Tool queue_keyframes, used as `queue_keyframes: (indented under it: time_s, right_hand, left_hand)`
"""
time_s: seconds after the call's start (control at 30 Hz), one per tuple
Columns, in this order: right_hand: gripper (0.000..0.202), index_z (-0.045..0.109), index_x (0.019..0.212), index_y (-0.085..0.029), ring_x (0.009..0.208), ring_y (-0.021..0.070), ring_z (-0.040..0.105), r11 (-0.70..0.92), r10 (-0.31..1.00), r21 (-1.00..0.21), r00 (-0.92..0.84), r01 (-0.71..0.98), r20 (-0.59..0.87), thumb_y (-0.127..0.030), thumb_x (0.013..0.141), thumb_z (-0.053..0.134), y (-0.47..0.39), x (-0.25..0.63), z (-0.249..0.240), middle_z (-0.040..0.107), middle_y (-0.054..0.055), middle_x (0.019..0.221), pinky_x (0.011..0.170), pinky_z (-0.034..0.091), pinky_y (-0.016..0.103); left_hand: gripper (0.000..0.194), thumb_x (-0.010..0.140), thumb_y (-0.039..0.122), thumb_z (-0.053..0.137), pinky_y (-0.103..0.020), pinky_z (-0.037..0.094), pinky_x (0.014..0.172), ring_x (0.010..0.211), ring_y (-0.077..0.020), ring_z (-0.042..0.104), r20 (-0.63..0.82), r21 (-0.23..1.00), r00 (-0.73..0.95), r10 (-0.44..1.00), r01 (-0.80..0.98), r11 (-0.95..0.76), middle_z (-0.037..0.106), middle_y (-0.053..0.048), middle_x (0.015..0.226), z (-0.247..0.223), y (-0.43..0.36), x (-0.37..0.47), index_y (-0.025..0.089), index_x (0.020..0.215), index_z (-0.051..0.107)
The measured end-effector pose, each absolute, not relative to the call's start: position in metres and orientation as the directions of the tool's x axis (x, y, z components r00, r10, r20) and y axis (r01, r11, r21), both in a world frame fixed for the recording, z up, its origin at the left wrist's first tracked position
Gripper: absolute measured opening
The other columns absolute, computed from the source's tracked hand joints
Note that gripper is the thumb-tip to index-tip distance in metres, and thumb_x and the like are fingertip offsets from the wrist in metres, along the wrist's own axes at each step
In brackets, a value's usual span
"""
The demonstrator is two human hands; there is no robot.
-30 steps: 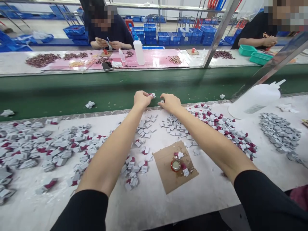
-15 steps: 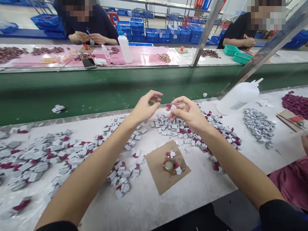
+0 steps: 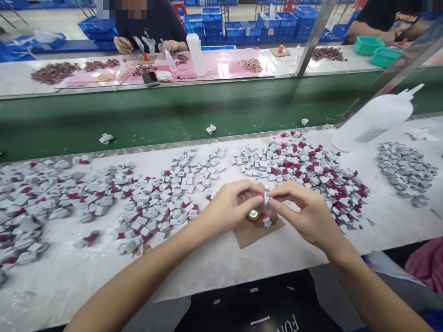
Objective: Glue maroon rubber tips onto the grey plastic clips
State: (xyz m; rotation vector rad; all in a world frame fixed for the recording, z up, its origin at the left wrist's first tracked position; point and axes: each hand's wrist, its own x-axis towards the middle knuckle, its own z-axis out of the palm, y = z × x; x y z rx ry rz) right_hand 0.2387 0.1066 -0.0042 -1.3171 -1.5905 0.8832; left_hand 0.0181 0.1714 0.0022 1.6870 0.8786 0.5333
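Over a square of brown cardboard, my two hands meet around a small white-and-maroon piece. My left hand is closed, its thumb and fingertips at the maroon end. The white end is pinched between thumb and fingers of my right hand. Just below the fingertips, a small round metal cap with a red rim sits on the cardboard. Beside it lies another white-and-maroon piece. My hands cover the far part of the cardboard.
Loose grey-and-maroon pieces spread to the left; a mixed heap lies behind my right hand. Farther right are a white bottle and a grey pile. Beyond the green belt, two people sit at another table.
Both hands have come back toward me, over the cardboard. My left hand, open and apart before, now grips the piece along with my right. The camera view has shifted too.
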Motion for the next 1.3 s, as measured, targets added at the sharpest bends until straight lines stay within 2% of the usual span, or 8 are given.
queue_keyframes:
  time_s: [0.13, 0.2, 0.3, 0.37, 0.73, 0.93, 1.13, 1.3]
  right_hand:
    - [0.007, 0.085, 0.102, -0.030, 0.087, 0.0269, 0.078, 0.150, 0.989, -0.899, -0.052, 0.412, 0.141, -0.032, 0.103, 0.078, 0.088, 0.236, -0.015, 0.083, 0.006, 0.097, 0.075, 0.066, 0.043]
    - [0.006, 0.086, 0.102, -0.030, 0.086, 0.0271, 0.079, 0.119, 0.992, -0.908, -0.010, 0.402, 0.126, -0.032, 0.102, 0.080, 0.083, 0.235, -0.020, 0.084, 0.006, 0.098, 0.074, 0.066, 0.043]
    - [0.007, 0.086, 0.102, -0.030, 0.092, 0.0291, 0.081, 0.110, 0.992, -0.914, 0.018, 0.390, 0.127, -0.034, 0.102, 0.081, 0.077, 0.234, -0.025, 0.086, 0.007, 0.101, 0.076, 0.068, 0.043]
    - [0.007, 0.086, 0.102, -0.031, 0.097, 0.0308, 0.083, 0.110, 0.992, -0.916, 0.015, 0.385, 0.125, -0.034, 0.103, 0.080, 0.074, 0.232, -0.027, 0.087, 0.008, 0.104, 0.077, 0.069, 0.044]
    - [0.007, 0.085, 0.101, -0.031, 0.095, 0.0302, 0.084, 0.126, 0.992, -0.900, -0.039, 0.418, 0.121, -0.028, 0.102, 0.078, 0.075, 0.224, -0.028, 0.088, 0.006, 0.102, 0.078, 0.069, 0.045]
    - [0.009, 0.084, 0.101, -0.030, 0.094, 0.0281, 0.082, 0.129, 0.991, -0.894, -0.021, 0.429, 0.133, -0.023, 0.102, 0.078, 0.073, 0.224, -0.028, 0.087, 0.006, 0.103, 0.077, 0.067, 0.042]
    - [0.008, 0.084, 0.101, -0.030, 0.098, 0.0302, 0.082, 0.119, 0.992, -0.907, -0.018, 0.405, 0.122, -0.026, 0.103, 0.077, 0.072, 0.222, -0.027, 0.087, 0.007, 0.105, 0.081, 0.068, 0.045]
    - [0.008, 0.083, 0.099, -0.031, 0.096, 0.0302, 0.083, 0.120, 0.992, -0.908, -0.021, 0.400, 0.122, -0.027, 0.103, 0.077, 0.073, 0.222, -0.026, 0.087, 0.006, 0.102, 0.081, 0.068, 0.046]
  left_hand:
    - [0.016, 0.105, 0.033, 0.067, -0.045, 0.061, 0.097, 0.110, -0.0282, 0.075, -0.060, 0.836, 0.615, 0.786, 0.462, -0.298, 0.080, -0.008, 0.119, -0.006, 0.166, 0.001, 0.026, 0.117, 0.076]
    - [0.025, 0.103, 0.027, 0.066, -0.052, 0.058, 0.105, 0.120, -0.0332, 0.069, 0.003, 0.666, 0.557, 0.831, 0.619, -0.417, 0.074, -0.013, 0.129, -0.012, 0.175, -0.012, 0.023, 0.127, 0.072]
    - [0.030, 0.101, 0.019, 0.061, -0.059, 0.052, 0.110, 0.128, -0.0412, 0.062, 0.069, 0.382, 0.463, 0.884, 0.806, -0.452, 0.069, -0.020, 0.133, -0.024, 0.190, -0.030, 0.017, 0.129, 0.072]
    - [0.029, 0.103, 0.019, 0.057, -0.060, 0.051, 0.110, 0.127, -0.0424, 0.060, 0.088, 0.300, 0.417, 0.905, 0.855, -0.423, 0.068, -0.020, 0.131, -0.031, 0.196, -0.038, 0.018, 0.126, 0.073]
    - [0.016, 0.100, 0.015, 0.061, -0.057, 0.052, 0.112, 0.129, -0.0404, 0.059, 0.050, 0.325, 0.365, 0.930, 0.874, -0.360, 0.068, -0.016, 0.124, -0.038, 0.220, -0.037, 0.022, 0.110, 0.071]
    - [0.013, 0.104, 0.019, 0.058, -0.042, 0.056, 0.089, 0.098, -0.0277, 0.072, -0.020, 0.579, 0.503, 0.864, 0.711, -0.400, 0.073, -0.009, 0.111, -0.023, 0.203, -0.021, 0.022, 0.113, 0.066]
    - [0.017, 0.104, 0.021, 0.057, -0.041, 0.053, 0.078, 0.089, -0.0262, 0.069, -0.075, 0.500, 0.577, 0.813, 0.727, -0.470, 0.068, -0.010, 0.111, -0.030, 0.187, -0.007, 0.024, 0.115, 0.069]
    - [0.013, 0.104, 0.025, 0.061, -0.041, 0.054, 0.081, 0.093, -0.0276, 0.072, -0.111, 0.552, 0.593, 0.797, 0.704, -0.446, 0.072, -0.009, 0.111, -0.036, 0.193, -0.008, 0.025, 0.115, 0.068]
